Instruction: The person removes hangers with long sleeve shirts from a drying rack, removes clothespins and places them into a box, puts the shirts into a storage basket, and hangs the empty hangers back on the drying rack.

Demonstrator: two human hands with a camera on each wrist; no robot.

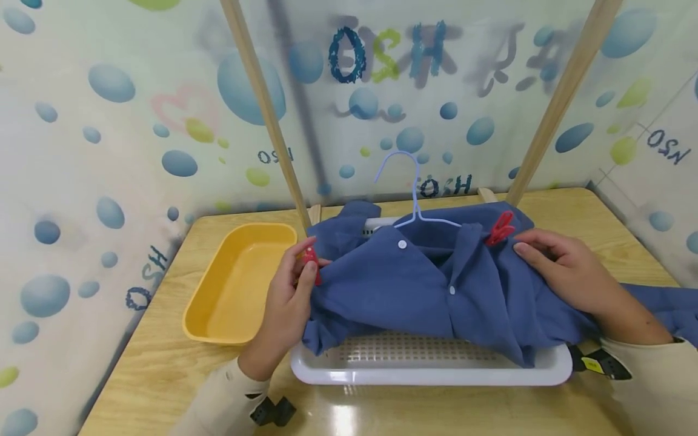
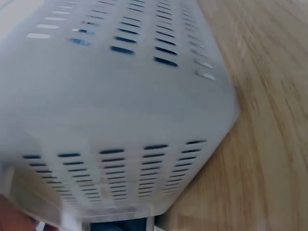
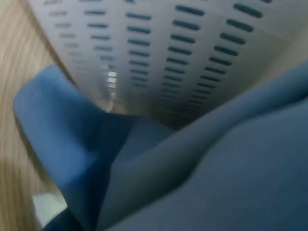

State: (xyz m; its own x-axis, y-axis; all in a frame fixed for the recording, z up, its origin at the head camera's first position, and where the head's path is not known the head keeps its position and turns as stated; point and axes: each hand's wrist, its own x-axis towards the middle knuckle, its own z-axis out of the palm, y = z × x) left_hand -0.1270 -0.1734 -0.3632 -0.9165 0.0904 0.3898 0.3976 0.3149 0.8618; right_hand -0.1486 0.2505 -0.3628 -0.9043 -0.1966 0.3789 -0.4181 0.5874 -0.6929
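A blue button shirt point(image 1: 382, 284) lies over a white slotted basket point(image 1: 431, 376), with a pale purple hanger point(image 1: 417, 188) in its collar, hook upward. My left hand point(image 1: 289, 290) pinches a red clothespin point(image 1: 311, 263) at the shirt's left shoulder. A second red clothespin point(image 1: 500, 228) stands clipped at the right shoulder. Beside it my right hand point(image 1: 572, 272) rests on the fabric with loosely bent fingers, apart from the clothespin. The left wrist view shows the basket's wall point(image 2: 115, 106); blue cloth point(image 3: 202, 178) fills much of the right wrist view.
A yellow tray point(image 1: 197, 303) stands left of the basket on the wooden table point(image 1: 147, 363). Two wooden poles point(image 1: 267, 103) rise behind the shirt. A sleeve point(image 1: 662, 303) spreads to the right under my forearm. A patterned wall covering point(image 1: 180, 72) closes off the back.
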